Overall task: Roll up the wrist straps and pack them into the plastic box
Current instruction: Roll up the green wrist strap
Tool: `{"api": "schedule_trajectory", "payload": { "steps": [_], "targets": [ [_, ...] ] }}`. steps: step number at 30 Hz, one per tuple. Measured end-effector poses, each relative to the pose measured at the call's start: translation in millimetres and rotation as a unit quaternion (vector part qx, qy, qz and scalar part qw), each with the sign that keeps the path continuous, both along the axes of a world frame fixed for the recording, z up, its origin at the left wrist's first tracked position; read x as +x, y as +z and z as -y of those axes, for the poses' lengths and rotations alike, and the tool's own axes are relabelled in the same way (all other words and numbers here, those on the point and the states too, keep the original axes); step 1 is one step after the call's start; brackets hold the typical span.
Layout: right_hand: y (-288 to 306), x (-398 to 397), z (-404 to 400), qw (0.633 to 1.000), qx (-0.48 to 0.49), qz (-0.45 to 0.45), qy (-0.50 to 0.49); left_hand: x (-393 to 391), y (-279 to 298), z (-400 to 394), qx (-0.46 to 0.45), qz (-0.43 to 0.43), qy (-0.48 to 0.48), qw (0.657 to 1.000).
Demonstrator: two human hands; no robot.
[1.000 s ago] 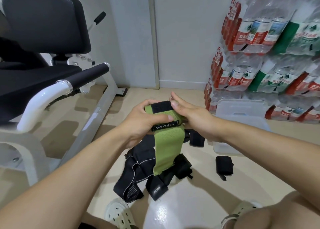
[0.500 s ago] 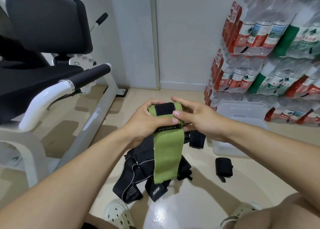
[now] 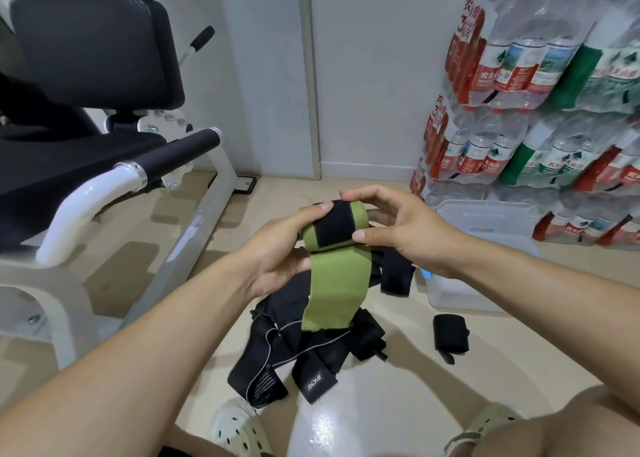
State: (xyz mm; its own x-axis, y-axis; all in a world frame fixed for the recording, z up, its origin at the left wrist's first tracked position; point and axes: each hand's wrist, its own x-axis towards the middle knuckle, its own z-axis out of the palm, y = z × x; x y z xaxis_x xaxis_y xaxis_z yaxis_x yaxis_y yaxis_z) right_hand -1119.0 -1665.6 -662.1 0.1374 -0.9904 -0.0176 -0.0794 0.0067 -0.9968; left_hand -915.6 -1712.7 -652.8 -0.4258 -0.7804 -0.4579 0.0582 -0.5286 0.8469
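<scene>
Both hands grasp the half-rolled green strap (image 3: pixel 334 252) above the floor: the left hand (image 3: pixel 277 249) curls round its left end, the right hand (image 3: pixel 398 228) pinches the right. Its tail hangs over a pile of black straps (image 3: pixel 301 352). The plastic box (image 3: pixel 481 249) sits far right.

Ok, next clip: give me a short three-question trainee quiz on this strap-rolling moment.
1. True or false: the green strap is fully rolled.
2. Which hands hold its rolled end? A. left hand only B. right hand only C. both
3. Fill in: the small rolled black strap lies on the ____, beside the plastic box.

Key: 1. False, a loose tail hangs over the black strap pile. 2. C. 3. floor.
</scene>
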Motion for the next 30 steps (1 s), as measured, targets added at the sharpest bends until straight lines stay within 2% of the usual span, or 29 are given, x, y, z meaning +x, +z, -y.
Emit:
{"api": "schedule_trajectory", "payload": {
  "steps": [5, 10, 13, 17, 24, 30],
  "targets": [
    [-0.8, -0.6, 3.0, 0.991, 0.126, 0.053, 0.007, -0.1, 2.0, 0.3, -0.051, 0.012, 0.0, 0.999],
    [-2.3, 1.6, -0.7, 0.976, 0.195, 0.092, 0.027, -2.0, -2.1, -1.5, -0.078, 0.017, 0.001, 0.997],
    [-2.5, 0.7, 0.5, 0.978, 0.195, 0.075, 0.019, -1.7, -4.1, -2.1, -0.092, 0.015, -0.003, 0.996],
    [-4.4, 0.6, 4.5, 0.983, 0.166, 0.076, -0.025, -0.4, -2.9, -1.4, -0.064, -0.004, 0.001, 0.998],
    [-1.7, 1.7, 3.7, 0.989, 0.118, 0.079, -0.028, -0.2, -3.0, -2.6, -0.019, -0.028, -0.001, 0.999],
    [2.9, 0.7, 3.5, 0.985, 0.146, 0.087, -0.024, -4.7, -5.3, -3.9, -0.062, 0.001, 0.024, 0.998]
  ]
}}
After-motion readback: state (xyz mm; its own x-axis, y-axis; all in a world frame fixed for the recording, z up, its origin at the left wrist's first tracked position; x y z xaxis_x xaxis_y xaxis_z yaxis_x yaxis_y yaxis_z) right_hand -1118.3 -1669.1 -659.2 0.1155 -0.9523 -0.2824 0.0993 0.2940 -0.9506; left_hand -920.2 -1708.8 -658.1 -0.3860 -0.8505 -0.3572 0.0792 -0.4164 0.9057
